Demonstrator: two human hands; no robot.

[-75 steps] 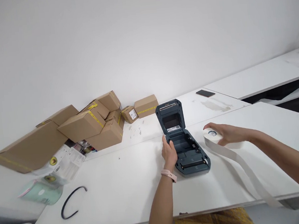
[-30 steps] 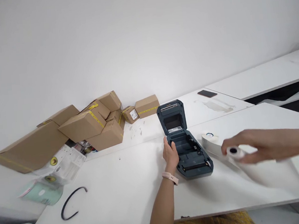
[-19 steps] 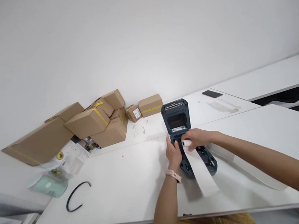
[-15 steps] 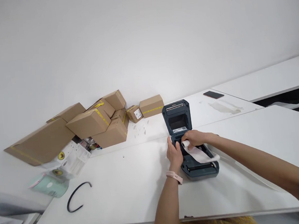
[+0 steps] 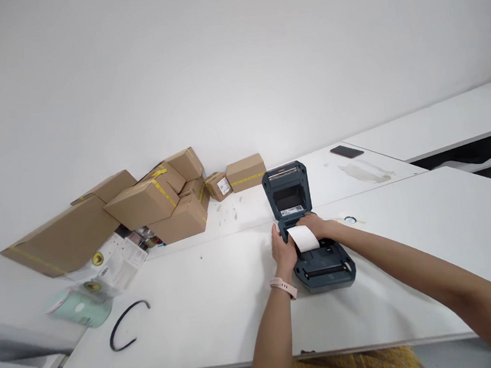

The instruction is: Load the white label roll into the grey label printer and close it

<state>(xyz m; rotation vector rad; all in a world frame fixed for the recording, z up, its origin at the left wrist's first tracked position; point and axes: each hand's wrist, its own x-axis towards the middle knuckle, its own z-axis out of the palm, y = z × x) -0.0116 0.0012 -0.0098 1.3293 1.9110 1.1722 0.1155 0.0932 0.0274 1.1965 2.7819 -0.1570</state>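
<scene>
On the counter (image 5: pixel 189 316), we are gripping the left edge of a dark, open-lidded label printer (image 5: pixel 323 260) with our left hand (image 5: pixel 284 251). Our right hand (image 5: pixel 312 225) is resting inside the printer, where a white paper strip (image 5: pixel 303 239) is curving between our hands. Its fingers are hidden, so we cannot tell whether they are grasping anything. A blue-cored roll (image 5: pixel 350 219) is lying to the printer's right.

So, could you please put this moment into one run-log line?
left grip: holding dark device by left edge | right grip: inside device, at white paper, hold unclear | lid: open
</scene>
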